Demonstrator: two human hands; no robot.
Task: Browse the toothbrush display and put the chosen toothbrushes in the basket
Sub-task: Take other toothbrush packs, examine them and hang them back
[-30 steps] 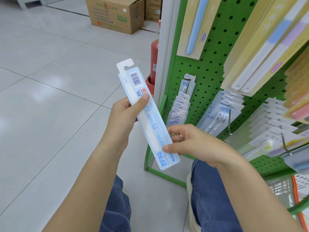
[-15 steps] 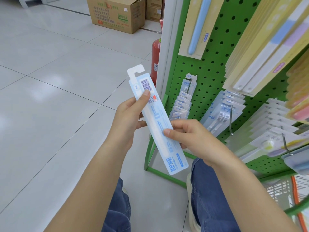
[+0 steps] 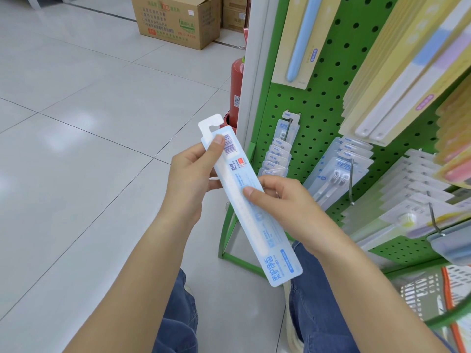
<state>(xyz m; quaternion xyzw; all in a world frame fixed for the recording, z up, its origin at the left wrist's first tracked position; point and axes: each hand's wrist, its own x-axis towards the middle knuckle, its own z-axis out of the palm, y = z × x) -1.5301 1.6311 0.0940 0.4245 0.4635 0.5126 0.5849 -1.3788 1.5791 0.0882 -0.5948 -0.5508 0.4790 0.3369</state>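
Holding 1 toothbrush pack in both hands so the printed back faces up, barcode end far and name end near, which looks like reading the label before deciding. Left hand pinches the top, thumb pressed flat beside the barcode with fingers curled behind; right hand grips the middle, thumb on the front and fingers wrapped around the far edge. It's tilted away from the green pegboard on the right, where more packs hang on hooks. The basket sits at the near right corner, well apart from the pack, so I'd guess dropping it in comes next if it's chosen.
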